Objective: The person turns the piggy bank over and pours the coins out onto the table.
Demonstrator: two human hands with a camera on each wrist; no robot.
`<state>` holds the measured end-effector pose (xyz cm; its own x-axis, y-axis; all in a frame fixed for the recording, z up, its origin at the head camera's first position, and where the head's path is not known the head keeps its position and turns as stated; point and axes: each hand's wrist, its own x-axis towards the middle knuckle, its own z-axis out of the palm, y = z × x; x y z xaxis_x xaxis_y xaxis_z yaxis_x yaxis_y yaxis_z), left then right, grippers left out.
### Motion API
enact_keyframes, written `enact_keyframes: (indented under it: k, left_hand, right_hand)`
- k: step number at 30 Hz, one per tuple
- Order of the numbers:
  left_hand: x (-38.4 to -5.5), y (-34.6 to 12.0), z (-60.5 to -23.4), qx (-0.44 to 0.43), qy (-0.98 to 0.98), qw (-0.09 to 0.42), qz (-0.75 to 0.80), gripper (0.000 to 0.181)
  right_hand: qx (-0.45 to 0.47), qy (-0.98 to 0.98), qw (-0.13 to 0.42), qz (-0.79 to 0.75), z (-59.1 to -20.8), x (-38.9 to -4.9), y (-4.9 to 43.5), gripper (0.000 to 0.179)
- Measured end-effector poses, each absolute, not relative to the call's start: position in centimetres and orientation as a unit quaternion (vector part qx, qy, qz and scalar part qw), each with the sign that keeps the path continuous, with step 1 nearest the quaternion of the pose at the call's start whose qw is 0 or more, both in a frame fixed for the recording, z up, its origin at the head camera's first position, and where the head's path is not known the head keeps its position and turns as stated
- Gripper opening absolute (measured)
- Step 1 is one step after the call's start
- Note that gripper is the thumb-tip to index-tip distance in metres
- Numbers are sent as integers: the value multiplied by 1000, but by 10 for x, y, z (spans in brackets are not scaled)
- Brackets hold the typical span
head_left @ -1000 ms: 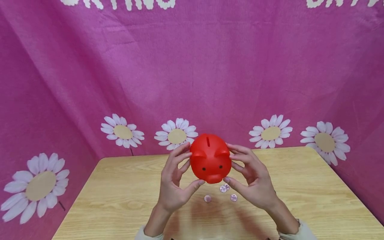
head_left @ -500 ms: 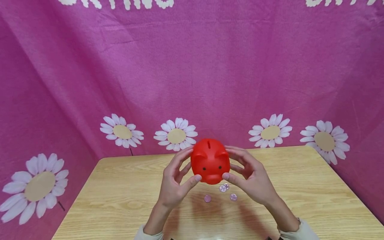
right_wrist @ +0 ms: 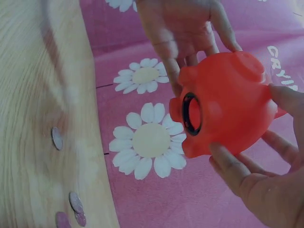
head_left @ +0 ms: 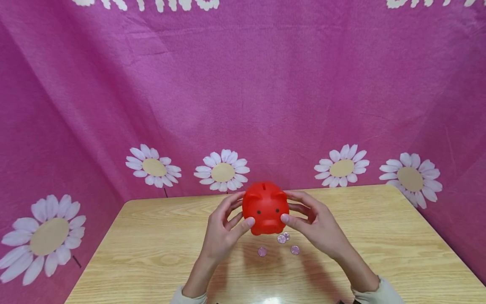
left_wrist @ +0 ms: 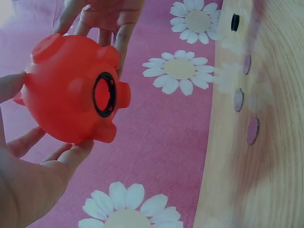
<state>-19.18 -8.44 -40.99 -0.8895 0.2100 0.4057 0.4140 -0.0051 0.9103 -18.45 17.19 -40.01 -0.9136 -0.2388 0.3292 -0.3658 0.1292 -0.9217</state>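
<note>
A red piggy bank point(head_left: 265, 211) is held in the air above the table, its snout facing me and the coin slot on top. My left hand point(head_left: 225, 234) grips it from the left, thumb near the snout and fingers behind. From the right my right hand point(head_left: 320, 230) grips it the same way. Both wrist views show the underside, where a black-rimmed round hole point(left_wrist: 104, 95) stands uncovered between stubby feet. Below, several coins point(head_left: 295, 250) lie on the wooden table, two of them overlapping. A small black plug point(left_wrist: 235, 22) lies near the coins in the left wrist view.
The light wooden table point(head_left: 159, 240) spreads out under both hands. A pink cloth point(head_left: 265, 84) printed with white daisies and lettering hangs behind it and along its sides.
The piggy bank has come down slightly and tilted back upright, so its top slot shows less and its face more. Both hands have turned with it, keeping their hold. The coins have stayed put.
</note>
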Motion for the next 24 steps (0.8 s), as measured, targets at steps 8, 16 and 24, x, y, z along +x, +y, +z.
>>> enact_keyframes:
  k: [8, 16, 24]
  left_hand:
    - [-196, -84, -417, -137, -791, 26, -596, 53]
    - [-199, -85, -418, -120, -790, -20, -601, 54]
    - [-192, -88, -407, -273, -704, 130, -643, 61]
  right_hand:
    - [129, -760, -47, 636, -407, -191, 168, 55]
    - [98, -797, -68, 593, -410, -193, 167, 55]
    - [240, -723, 76, 644, -401, -182, 168, 62]
